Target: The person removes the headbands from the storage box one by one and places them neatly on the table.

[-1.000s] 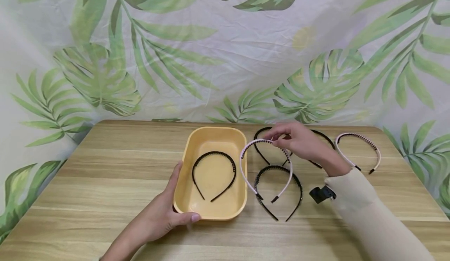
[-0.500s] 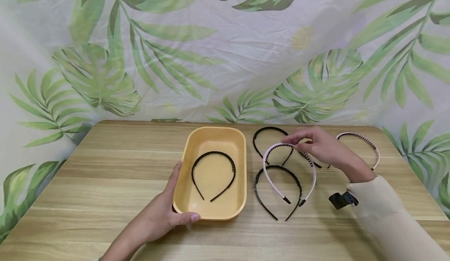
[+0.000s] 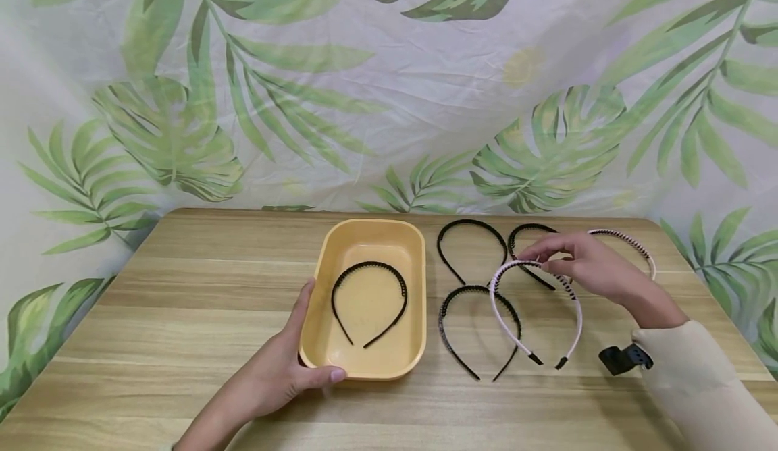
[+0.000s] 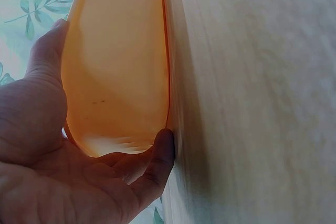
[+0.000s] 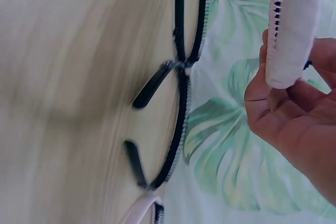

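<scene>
My left hand (image 3: 282, 363) grips the left front corner of a yellow plastic tub (image 3: 322, 248), thumb at its near rim, fingers along its outer side. Inside the tub lies a black toothed headband (image 3: 369, 264). My right hand (image 3: 586, 265) pinches a pale pink headband (image 3: 579, 323) by the top of its arch, ends hanging toward me. In the right wrist view this pink headband (image 5: 296, 24) is raised above the table. It overlaps a black headband with a glittery side (image 3: 444, 336) in the head view. Behind the right hand a second black headband (image 3: 516, 235) is partly hidden.
Another black headband (image 3: 471, 222) lies at the back, right of the tub. A second pink headband (image 3: 635, 243) sits at the far right, partly covered by the hand. All rest on a wooden table (image 3: 200, 289) before a leaf-patterned cloth (image 3: 413, 100).
My right hand has moved right and slightly toward me, carrying the pink headband from beside the tub's rim out over the headbands on the table. The left hand and tub have stayed put.
</scene>
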{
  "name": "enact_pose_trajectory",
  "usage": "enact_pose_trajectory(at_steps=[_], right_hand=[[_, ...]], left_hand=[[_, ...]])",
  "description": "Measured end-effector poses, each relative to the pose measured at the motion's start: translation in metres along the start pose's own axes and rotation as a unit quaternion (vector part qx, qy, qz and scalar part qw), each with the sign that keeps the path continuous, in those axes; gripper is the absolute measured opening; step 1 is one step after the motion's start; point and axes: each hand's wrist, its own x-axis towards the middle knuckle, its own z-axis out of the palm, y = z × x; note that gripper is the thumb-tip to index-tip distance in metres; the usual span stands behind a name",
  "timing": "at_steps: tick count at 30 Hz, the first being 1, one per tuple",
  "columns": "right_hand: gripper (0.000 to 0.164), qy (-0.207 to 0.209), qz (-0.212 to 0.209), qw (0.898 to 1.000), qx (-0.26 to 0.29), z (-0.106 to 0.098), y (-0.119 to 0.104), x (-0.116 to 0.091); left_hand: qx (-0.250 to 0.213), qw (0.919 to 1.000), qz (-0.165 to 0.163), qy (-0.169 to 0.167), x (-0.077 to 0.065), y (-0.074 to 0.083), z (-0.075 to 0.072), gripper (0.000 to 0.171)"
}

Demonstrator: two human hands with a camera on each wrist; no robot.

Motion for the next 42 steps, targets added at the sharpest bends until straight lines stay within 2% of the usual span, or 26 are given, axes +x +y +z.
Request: enact_pose_trajectory(at_steps=[5,14,25,34,42], right_hand=[[0.028,-0.001,-0.004,1.0,-0.001,-0.002,0.011,-0.006],[0.028,-0.017,0.019,1.0,0.017,-0.003,0.029,-0.014],[0.029,-0.018,0.003,0.999,0.046,0.004,0.056,-0.022],[0.03,-0.032,0.018,0.998,0.054,0.007,0.061,-0.027],[0.031,-0.03,0.021,0.998,0.043,0.009,0.06,-0.03]], left_hand=[[-0.003,1.0,-0.002,0.0,0.0,0.0,0.0,0.136],[-0.01,1.0,0.001,0.0,0.001,0.0,0.001,0.136],[0.021,0.9998,0.003,0.005,0.001,0.0,0.001,0.135],[0.023,0.9997,-0.002,0.007,0.0,0.001,0.001,0.135],[0.001,1.0,-0.007,-0.001,0.0,0.001,0.0,0.136]])
